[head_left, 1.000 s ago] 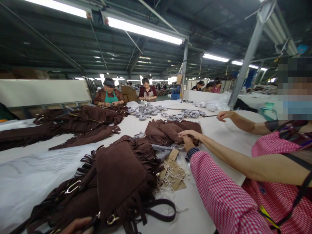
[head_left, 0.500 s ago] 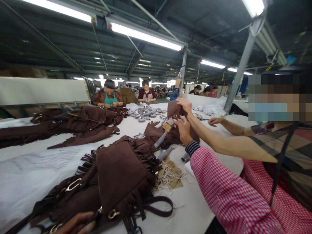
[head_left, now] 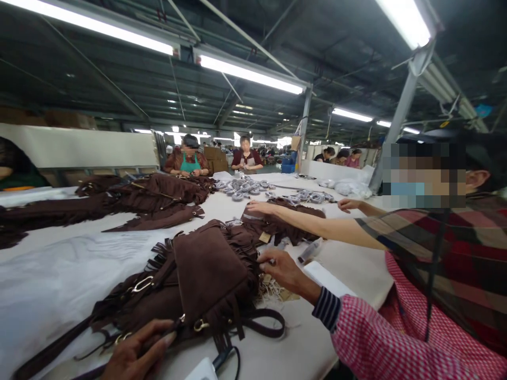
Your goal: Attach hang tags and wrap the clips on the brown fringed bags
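A narrow grip is kept by the left hand (head_left: pixel 138 351) in the head view: a dark brown strap is closed between thumb and fingers, near the gold metal clip (head_left: pixel 182 318) of a dark brown, suede-like fringed bag (head_left: pixel 209 269). The bag is laid on the white-topped table (head_left: pixel 364 264), in front of the wearer and between both hands. The fingers of the right hand (head_left: pixel 283 269) are bent at the bag's right-hand fringe; whether any of it is pinched cannot be told.

A snag seems the likeliest trouble: tan paper tags with tangled white strings (head_left: pixel 271 289) are spread just below the right hand, and could be dragged along by loose fringe. A knock is also possible, since the bare forearm of a co-worker (head_left: pixel 317 224) is stretched across the table just beyond.

To the left, the way is taken up by clear plastic sheeting (head_left: pixel 79 287). More open room is offered toward the table's near right edge, past the looped black strap (head_left: pixel 273 331).
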A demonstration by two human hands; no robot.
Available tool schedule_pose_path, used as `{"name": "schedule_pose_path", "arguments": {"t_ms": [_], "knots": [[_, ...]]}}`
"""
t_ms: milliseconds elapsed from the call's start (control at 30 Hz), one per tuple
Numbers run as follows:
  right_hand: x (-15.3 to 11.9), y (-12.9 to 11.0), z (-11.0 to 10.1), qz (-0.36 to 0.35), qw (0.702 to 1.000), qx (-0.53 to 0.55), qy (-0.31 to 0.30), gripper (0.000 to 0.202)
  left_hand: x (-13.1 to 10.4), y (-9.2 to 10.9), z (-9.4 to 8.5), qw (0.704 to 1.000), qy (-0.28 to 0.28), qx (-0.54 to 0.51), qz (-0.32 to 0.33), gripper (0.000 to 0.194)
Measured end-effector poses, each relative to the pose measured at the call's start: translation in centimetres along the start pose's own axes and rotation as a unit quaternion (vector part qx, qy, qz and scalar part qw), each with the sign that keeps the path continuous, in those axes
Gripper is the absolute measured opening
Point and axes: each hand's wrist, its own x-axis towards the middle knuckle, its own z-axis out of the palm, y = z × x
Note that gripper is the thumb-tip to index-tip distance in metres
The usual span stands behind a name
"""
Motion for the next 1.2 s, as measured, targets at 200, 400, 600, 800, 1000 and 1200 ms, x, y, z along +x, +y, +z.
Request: {"name": "schedule_pose_path", "arguments": {"t_ms": [200,400,600,800,1000,1200], "knots": [[-1.9,-3.3,2.2,-0.071,0.983,-0.133,-0.106,0.011,-1.0,1.9,-0.1,0.999,-0.03,-0.011,0.023,0.051],[0.3,-3.8,3.0,-0.098,0.985,-0.144,-0.019,0.009,-1.3,2.4,0.0,0.997,-0.055,-0.037,0.038,0.042],[2.9,-4.4,3.8,0.057,0.998,0.027,-0.003,0.023,-1.0,1.8,0.0,0.995,-0.064,-0.041,0.071,0.035],[4.1,-4.4,5.8,0.222,0.959,0.161,-0.076,0.037,-0.9,2.5,-0.2,0.993,-0.042,-0.042,0.102,0.031],[6.4,-4.5,7.0,0.189,0.925,0.295,-0.147,0.028,-1.2,2.7,-1.1,0.99,-0.086,-0.099,0.058,0.042],[6.6,-3.2,6.1,0.066,0.98,-0.022,-0.188,0.035,-1.5,2.1,-1.1,0.979,-0.161,-0.104,0.062,0.037]]}}
